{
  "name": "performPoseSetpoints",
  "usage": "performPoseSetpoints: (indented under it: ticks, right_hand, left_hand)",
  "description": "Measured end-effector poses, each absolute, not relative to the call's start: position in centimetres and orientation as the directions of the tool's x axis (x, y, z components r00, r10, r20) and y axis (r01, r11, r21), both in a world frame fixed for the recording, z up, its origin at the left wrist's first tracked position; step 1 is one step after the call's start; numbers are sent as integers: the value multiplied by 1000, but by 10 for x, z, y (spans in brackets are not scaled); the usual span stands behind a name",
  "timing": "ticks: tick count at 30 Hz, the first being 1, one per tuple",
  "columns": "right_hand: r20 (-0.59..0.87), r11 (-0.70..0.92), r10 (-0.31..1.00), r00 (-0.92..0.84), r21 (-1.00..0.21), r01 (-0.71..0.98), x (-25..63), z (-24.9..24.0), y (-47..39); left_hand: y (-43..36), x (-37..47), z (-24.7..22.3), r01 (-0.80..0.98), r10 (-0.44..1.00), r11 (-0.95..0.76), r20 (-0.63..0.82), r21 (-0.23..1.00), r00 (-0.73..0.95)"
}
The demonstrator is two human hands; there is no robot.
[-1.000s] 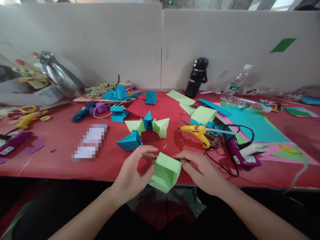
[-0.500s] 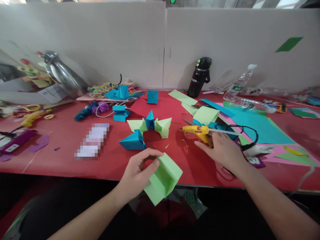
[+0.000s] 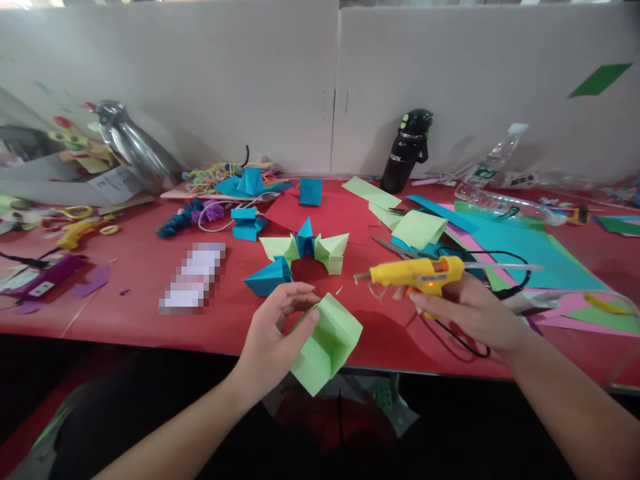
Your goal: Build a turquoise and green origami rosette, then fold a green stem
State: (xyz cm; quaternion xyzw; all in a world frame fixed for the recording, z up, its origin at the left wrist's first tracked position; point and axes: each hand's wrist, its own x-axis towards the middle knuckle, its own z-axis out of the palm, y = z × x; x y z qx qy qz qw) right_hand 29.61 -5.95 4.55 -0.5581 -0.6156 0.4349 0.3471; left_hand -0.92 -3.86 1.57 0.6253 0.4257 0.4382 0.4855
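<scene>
Pale green paper, creased into a box-like shape with crisp flat walls and an open hollow, makes up the folded paper piece (image 3: 327, 343) held over the near edge of the red table (image 3: 135, 287), just in front of the person. It sits tilted, a corner pointing down and its opening facing the wearer. The left hand (image 3: 277, 333) pinches its upper left wall, thumb laid along the inside and the other fingers curled behind, their tips partly hidden. The right hand (image 3: 467, 310) is wrapped round the handle of a yellow hot glue gun (image 3: 415, 273), thumb and curled fingers closed on the grip; the nozzle points left, apart from the green paper, and one clear glue stick (image 3: 505, 267) juts from the rear. Beyond the hands stands one curved paper arc (image 3: 306, 245), where two green pieces flank one blue one; a pointed blue piece (image 3: 270, 277) lies at its left end, though whether it is joined cannot be told. Three more folded blue pieces show further back, one of them on the red sheet (image 3: 320, 213). Also on the table are a second yellow glue gun (image 3: 75, 233), at far left, one pair of scissors (image 3: 395, 248) near the held gun, one black flask (image 3: 406, 152) and two clear plastic bottles (image 3: 493, 163).
</scene>
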Motion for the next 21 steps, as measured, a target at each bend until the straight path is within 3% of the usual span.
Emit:
performPoseSetpoints:
  ticks: [7, 21]
  right_hand:
    - [-131, -18, 966, -223, -895, 446, 279, 40, -78]
    - [-73, 74, 971, -226, -810, 582, 271, 43, -75]
  left_hand:
    - [-39, -11, 20, 63, 951, -207, 186, 976, 247]
    - [-39, -12, 23, 91, 949, -216, 187, 972, 256]
